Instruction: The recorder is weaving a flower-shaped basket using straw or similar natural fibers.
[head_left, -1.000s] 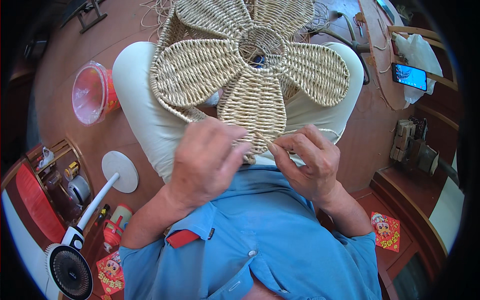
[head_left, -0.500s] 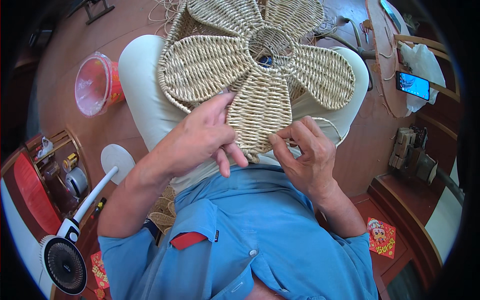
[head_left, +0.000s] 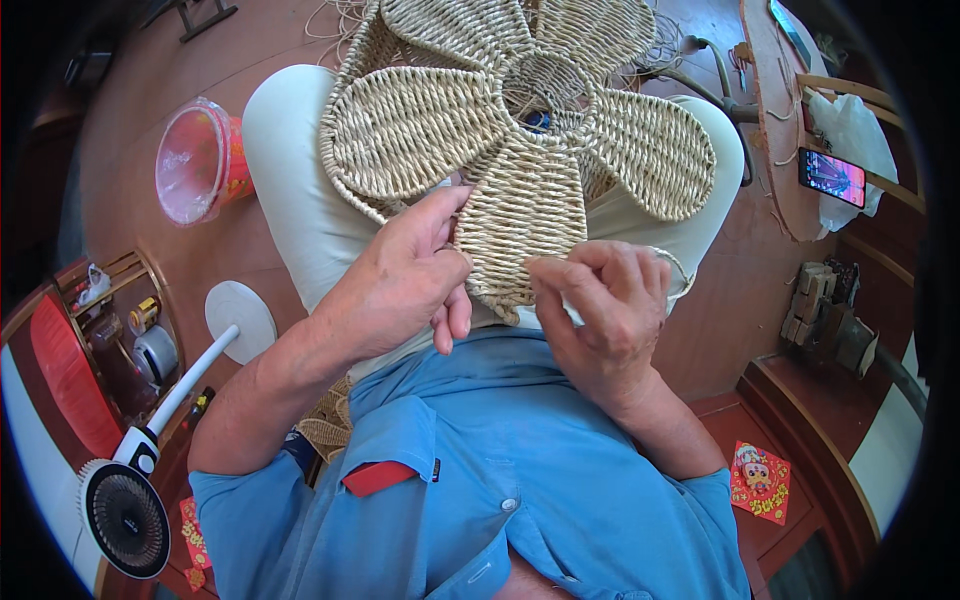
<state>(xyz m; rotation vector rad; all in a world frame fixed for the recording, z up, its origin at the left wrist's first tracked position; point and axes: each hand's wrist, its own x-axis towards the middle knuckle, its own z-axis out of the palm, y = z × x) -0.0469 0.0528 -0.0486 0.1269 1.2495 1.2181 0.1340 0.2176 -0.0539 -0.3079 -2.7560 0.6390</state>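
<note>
A woven straw flower-shaped piece (head_left: 525, 215) with broad petals around a ring-edged round hole lies across my lap. My left hand (head_left: 410, 275) grips the left edge of the petal nearest me, index finger reaching up along it and the lower fingers curled. At that petal's lower right edge, my right hand (head_left: 605, 305) is closed in a pinch over the weave. A loop of straw cord (head_left: 688, 275) comes out behind the right hand. My right fingertips partly cover what they pinch. A knotted bit of straw (head_left: 503, 308) sticks out at the petal's near tip.
Left of my knees stands a red bucket with a clear plastic liner (head_left: 195, 165). A white fan (head_left: 125, 518) is at the lower left, near a shelf of small items (head_left: 140, 325). At right are a phone with a lit screen (head_left: 833, 178) and a white plastic bag (head_left: 850, 135).
My right hand has shifted a little left, further over the petal. The lower fingers of my left hand have curled in. The phone screen has turned from blue to pink.
</note>
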